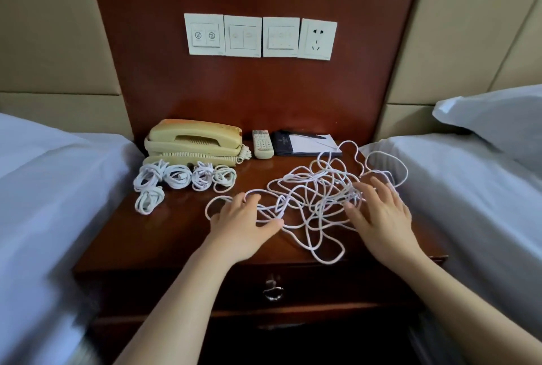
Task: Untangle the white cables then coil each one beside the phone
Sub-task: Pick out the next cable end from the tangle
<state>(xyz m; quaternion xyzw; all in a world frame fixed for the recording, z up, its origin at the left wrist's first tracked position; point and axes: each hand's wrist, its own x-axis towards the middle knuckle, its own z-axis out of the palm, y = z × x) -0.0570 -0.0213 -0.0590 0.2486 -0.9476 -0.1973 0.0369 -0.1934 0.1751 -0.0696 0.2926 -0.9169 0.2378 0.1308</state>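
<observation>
The tangle [316, 197] of thin white cable lay on the right half of the table [181, 232]. It was a loose, springy heap of round loops, one reaching the front edge and another lapping onto the right bed [454, 188]. Five small coils [181, 180] sat just in front of the phone [193, 141] at the left rear. Both hands lay on the tangle, the left hand [243, 226] over its left loop and the right hand [381, 218] on its right side. Each grip was wide open, fingers spread, with no strand clearly pinched.

A hard pull on one strand would likely cinch the crossings into knots. The table's polished wood looked slick, so dragged cable could slide off the front edge. It could also sweep into the coils and loosen them. The remote [262, 144] and notepad [308, 144] behind lay near enough to be snagged.
</observation>
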